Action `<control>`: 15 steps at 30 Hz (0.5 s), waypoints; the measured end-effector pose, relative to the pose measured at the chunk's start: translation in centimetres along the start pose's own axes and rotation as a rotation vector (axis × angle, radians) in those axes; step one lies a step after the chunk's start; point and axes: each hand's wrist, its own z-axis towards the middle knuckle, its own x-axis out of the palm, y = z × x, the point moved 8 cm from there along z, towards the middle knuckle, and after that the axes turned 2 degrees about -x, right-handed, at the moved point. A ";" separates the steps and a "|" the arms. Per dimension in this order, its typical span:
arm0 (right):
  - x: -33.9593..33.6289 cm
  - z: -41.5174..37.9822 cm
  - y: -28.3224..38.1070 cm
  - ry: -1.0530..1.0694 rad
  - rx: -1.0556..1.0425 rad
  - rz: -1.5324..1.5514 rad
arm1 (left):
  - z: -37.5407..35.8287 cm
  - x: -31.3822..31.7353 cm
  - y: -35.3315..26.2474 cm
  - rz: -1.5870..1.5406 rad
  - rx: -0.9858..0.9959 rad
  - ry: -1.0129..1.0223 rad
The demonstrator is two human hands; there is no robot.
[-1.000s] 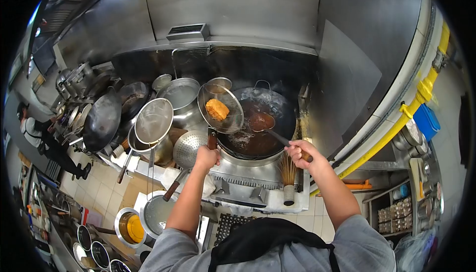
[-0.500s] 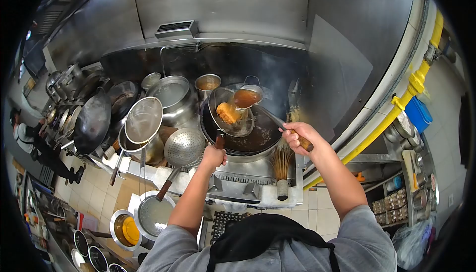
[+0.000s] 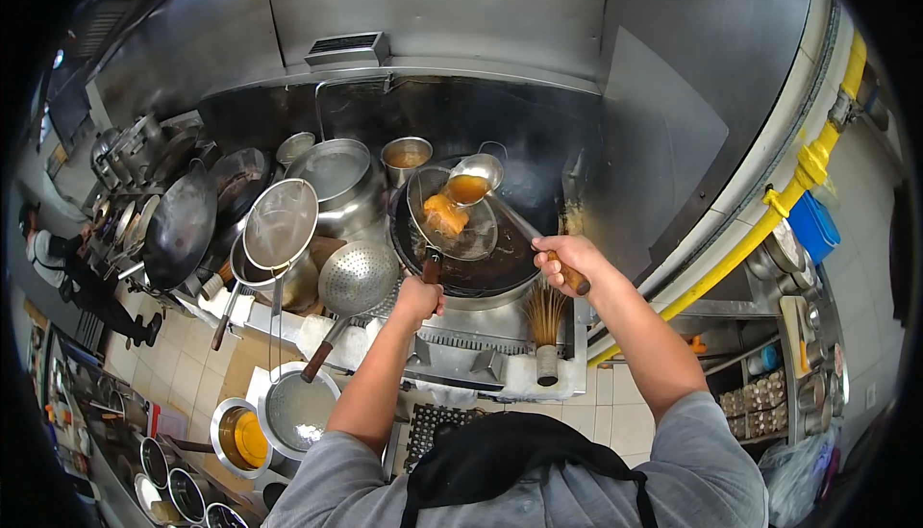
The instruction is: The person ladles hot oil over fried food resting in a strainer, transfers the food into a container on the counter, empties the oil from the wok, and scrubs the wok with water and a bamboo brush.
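Right now we hold a golden-brown fried block of food (image 3: pixel 443 213) in a round wire-mesh skimmer (image 3: pixel 452 225), just above the centre of the frame, over the big dark steel wok (image 3: pixel 471 259) of brown oil. Our left hand (image 3: pixel 419 298) is clenched around the skimmer's wooden handle at the wok's near rim. Our right hand (image 3: pixel 564 257) is wrapped tight on the wooden end of a long steel ladle (image 3: pixel 473 180), whose bowl brims with amber oil and hangs just above and right of the block, close to touching the mesh.

As we judge it, the frying is largely done: the crust is deep gold and the piece is lifted clear of the oil. The ladleful has not yet gone over it, and no draining or plating shows.

Outward from there, a bamboo wok brush (image 3: pixel 546 326) stands at the stove's front edge, right of centre. Left of the wok rest a perforated steel ladle (image 3: pixel 357 279) and a fine mesh strainer (image 3: pixel 280 224). A yellow pipe (image 3: pixel 769 211) runs up the right side.
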 end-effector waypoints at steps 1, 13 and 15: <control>-0.1 0.1 -0.2 0.001 -0.001 0.000 | -0.1 0.0 0.0 -0.024 -0.018 0.002; -1.1 0.1 -1.1 -0.100 -0.256 -0.513 | -0.6 -0.4 0.6 -0.067 -0.061 0.026; -2.6 1.4 -0.7 -0.188 -0.332 -0.703 | -1.5 -0.9 0.3 -0.080 -0.054 0.006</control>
